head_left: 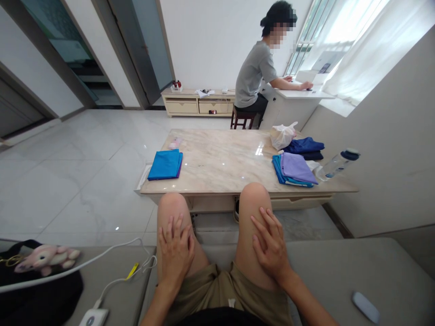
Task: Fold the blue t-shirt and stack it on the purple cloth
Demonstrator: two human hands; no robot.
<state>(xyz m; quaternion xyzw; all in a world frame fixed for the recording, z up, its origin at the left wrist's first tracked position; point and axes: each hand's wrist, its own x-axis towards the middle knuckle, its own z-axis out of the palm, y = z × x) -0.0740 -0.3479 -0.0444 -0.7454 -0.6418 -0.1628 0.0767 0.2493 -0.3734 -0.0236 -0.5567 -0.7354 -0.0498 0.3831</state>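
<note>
My left hand (176, 249) lies flat on my left thigh, fingers spread and nothing in it. On the right thigh rests my right hand (271, 244), also open and bare. Beyond my knees stands a marble-topped coffee table (220, 158). A folded blue cloth (163, 164) lies near its left end, with a purple layer showing along one edge. Toward the right end, a folded lavender cloth (297, 167) sits on top of teal-blue folded cloth (277, 171). Neither hand touches the table or the cloths.
Behind the stack are dark blue folded clothes (304, 146), a white plastic bag (283, 136) and a tilted-looking water bottle (338, 165). A black bag (44, 294) with a plush toy (47, 259) and a white cable (102, 253) occupy the sofa's left. A person (254, 72) sits at a desk.
</note>
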